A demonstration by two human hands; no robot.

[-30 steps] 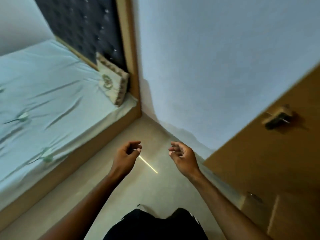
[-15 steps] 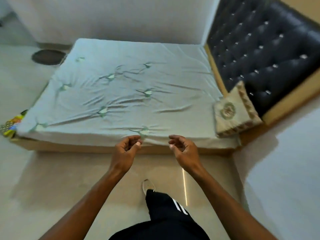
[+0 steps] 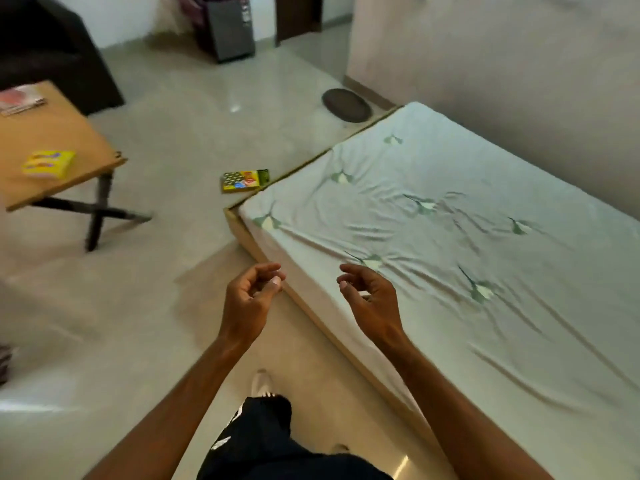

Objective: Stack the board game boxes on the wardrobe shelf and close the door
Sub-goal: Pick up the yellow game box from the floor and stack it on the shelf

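A green and yellow board game box (image 3: pixel 245 180) lies flat on the floor by the far corner of the bed. A small yellow box (image 3: pixel 48 163) sits on the wooden table at the left, and a pink and white flat box (image 3: pixel 19 100) lies at that table's far edge. My left hand (image 3: pixel 250 296) and my right hand (image 3: pixel 372 296) hang in front of me over the bed's near edge, fingers loosely curled and holding nothing. Both are well short of the boxes. The wardrobe is out of view.
A low bed (image 3: pixel 450 244) with a pale green sheet fills the right side. A wooden table (image 3: pixel 52 133) on crossed black legs stands at the left. A dark round tray (image 3: pixel 346 105) lies on the floor beyond the bed. Dark furniture lines the back wall.
The view has swung left, from the wardrobe door and wall past the headboard to the room's floor and table. My hands keep the same loose pose in front of me.
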